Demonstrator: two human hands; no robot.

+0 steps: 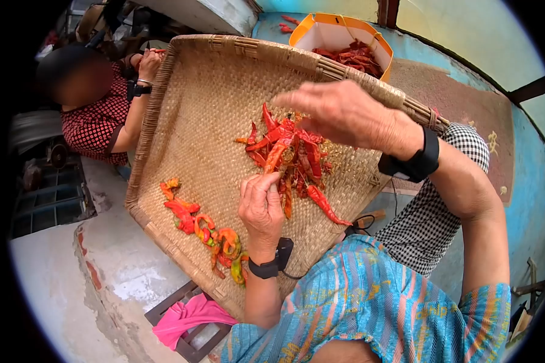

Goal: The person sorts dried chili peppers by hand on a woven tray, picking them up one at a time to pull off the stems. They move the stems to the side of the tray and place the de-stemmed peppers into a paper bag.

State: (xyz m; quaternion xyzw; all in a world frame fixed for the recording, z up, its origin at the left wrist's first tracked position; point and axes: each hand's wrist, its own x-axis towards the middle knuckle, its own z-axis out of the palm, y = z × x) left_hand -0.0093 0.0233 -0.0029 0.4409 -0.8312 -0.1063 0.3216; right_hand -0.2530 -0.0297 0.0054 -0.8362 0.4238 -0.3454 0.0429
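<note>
A woven basket tray lies across my lap, with a pile of red dried chili peppers near its middle. My left hand is closed, pinching the lower end of an orange-red chili pepper that points up over the pile. Above the pile, my right hand hovers with its fingers stretched out to the left; the fingertips are blurred, and I see nothing held in them. Twisted red, orange and green peppers form a separate group along the tray's lower left side.
Behind the tray stands a white box with an orange rim, holding dark red dried chilies. At the left, another person holds something small and red by the tray's edge. Pink cloth hangs on a dark wooden stool below the tray.
</note>
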